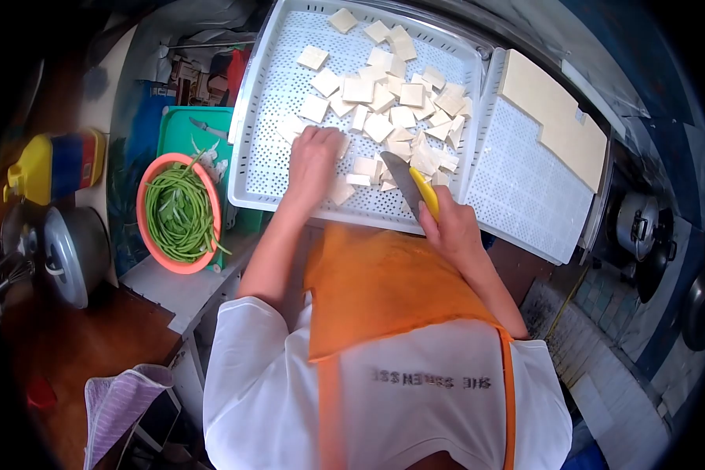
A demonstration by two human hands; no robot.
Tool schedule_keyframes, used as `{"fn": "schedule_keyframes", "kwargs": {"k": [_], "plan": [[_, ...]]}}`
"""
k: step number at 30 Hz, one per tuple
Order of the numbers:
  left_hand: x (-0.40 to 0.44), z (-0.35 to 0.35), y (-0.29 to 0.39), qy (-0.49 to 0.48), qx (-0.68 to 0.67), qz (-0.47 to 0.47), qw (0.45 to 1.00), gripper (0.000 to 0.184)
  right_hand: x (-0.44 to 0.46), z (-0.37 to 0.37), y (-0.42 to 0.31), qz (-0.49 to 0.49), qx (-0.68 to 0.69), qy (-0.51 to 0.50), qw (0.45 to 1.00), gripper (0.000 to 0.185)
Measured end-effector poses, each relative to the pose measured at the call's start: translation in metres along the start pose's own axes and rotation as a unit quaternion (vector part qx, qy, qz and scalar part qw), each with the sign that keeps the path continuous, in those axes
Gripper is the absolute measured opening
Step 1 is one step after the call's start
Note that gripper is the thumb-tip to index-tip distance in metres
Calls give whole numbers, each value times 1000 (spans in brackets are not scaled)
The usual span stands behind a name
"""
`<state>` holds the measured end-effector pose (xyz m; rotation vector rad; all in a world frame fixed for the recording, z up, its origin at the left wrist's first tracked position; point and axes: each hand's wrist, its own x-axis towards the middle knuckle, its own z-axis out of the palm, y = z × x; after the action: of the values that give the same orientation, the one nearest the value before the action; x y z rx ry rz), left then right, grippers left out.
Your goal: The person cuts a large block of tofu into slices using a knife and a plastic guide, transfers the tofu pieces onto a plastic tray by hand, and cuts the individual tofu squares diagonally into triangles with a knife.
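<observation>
White perforated tray in front of me holds many pale tofu pieces, some stacked in a loose heap at the right, others lying singly at the left. My left hand is over the tray's near left part, its fingers curled down around a tofu piece that partly shows beside them. My right hand grips a knife by its yellow handle at the near edge. The knife's broad grey blade points up and left, beside the heap.
To the right, a second perforated tray carries a large uncut tofu slab. At the left, an orange-pink bowl of green beans sits by a green tray with a small knife. Pots stand far right.
</observation>
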<state>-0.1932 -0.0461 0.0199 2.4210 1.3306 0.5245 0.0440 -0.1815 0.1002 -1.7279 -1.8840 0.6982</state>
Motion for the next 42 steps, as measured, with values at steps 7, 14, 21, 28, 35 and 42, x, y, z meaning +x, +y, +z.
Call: {"fn": "schedule_keyframes", "kwargs": {"k": [7, 14, 21, 28, 35, 42], "plan": [[20, 8, 2, -141, 242, 42, 959, 19, 12, 7, 2, -23, -4, 18, 1000, 25], [3, -1, 8, -27, 106, 86, 990, 20, 18, 10, -6, -27, -6, 41, 999, 24], [-13, 8, 27, -5, -679, -340, 650, 19, 26, 16, -27, -74, -21, 52, 996, 23], [-11, -1, 27, -34, -696, -372, 613, 39, 33, 27, -32, -134, -65, 36, 988, 20], [-9, -11, 28, -60, -680, -373, 629, 38, 35, 31, -35, -138, -73, 15, 988, 15], [-16, -2, 21, -62, -678, -379, 627, 37, 42, 53, -28, -84, -63, -54, 993, 7]]}}
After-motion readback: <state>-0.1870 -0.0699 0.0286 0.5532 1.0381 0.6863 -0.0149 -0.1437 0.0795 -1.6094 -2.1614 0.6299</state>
